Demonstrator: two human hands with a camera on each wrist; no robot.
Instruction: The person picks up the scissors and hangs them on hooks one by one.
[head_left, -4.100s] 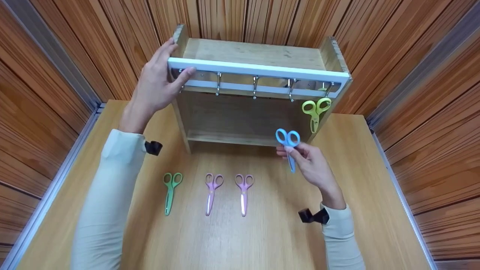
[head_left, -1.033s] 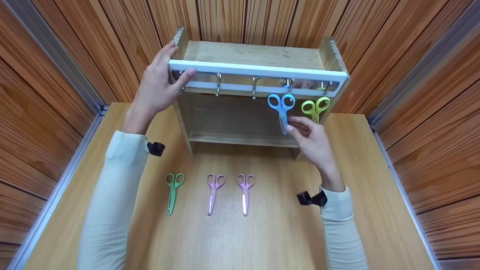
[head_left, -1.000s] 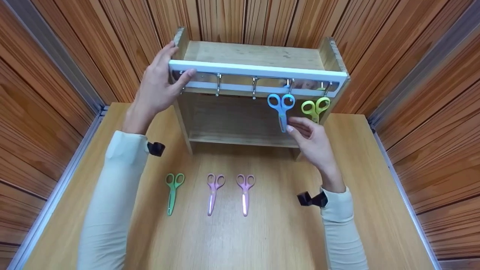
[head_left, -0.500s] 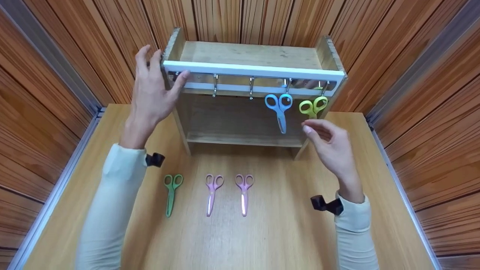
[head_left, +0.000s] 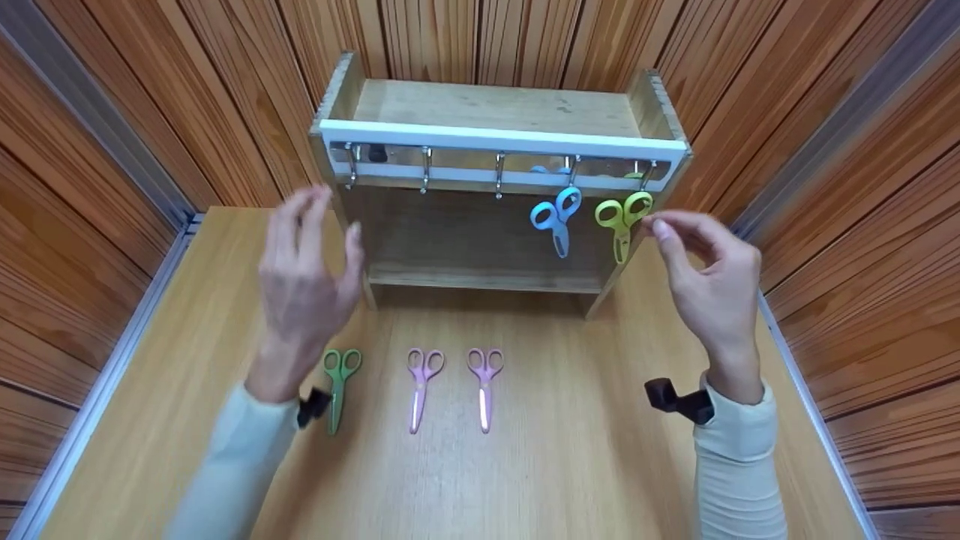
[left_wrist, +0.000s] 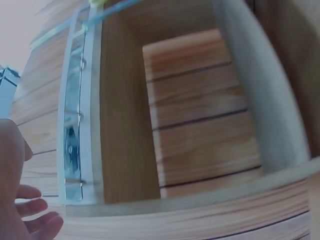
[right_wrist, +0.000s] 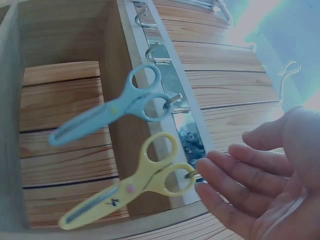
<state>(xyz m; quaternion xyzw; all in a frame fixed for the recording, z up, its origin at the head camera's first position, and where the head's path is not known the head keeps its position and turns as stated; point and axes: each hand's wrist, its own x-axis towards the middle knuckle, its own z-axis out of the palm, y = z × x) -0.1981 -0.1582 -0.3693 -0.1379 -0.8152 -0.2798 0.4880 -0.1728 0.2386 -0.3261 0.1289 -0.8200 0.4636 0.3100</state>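
Blue scissors (head_left: pixel 556 222) and yellow scissors (head_left: pixel 622 225) hang by one finger loop each from hooks at the right of a white-framed hook rail (head_left: pixel 450 136). My right hand (head_left: pixel 716 281) is just right of the yellow pair and holds nothing. In the right wrist view its fingers (right_wrist: pixel 240 175) are relaxed, with the thumb apart and the tips beside the yellow scissors' loop. My left hand (head_left: pixel 307 274) hovers off the rail's left end, fingers spread. On the table lie green scissors (head_left: pixel 337 401), partly behind the left wrist camera, and two pink scissors (head_left: pixel 418 386), handles toward the rail.
The rail runs across the front of a wooden shelf unit (head_left: pixel 491 105), which stands on the wooden table (head_left: pixel 540 472). Three other hooks (head_left: pixel 425 169) on the rail hold nothing. Wood-panelled walls (head_left: pixel 892 262) with grey metal edges enclose the table.
My right hand raised the blue scissors onto a hook, let go and moved right. My left hand has come off the rail's left end, down toward me. The blue scissors now hang tilted.
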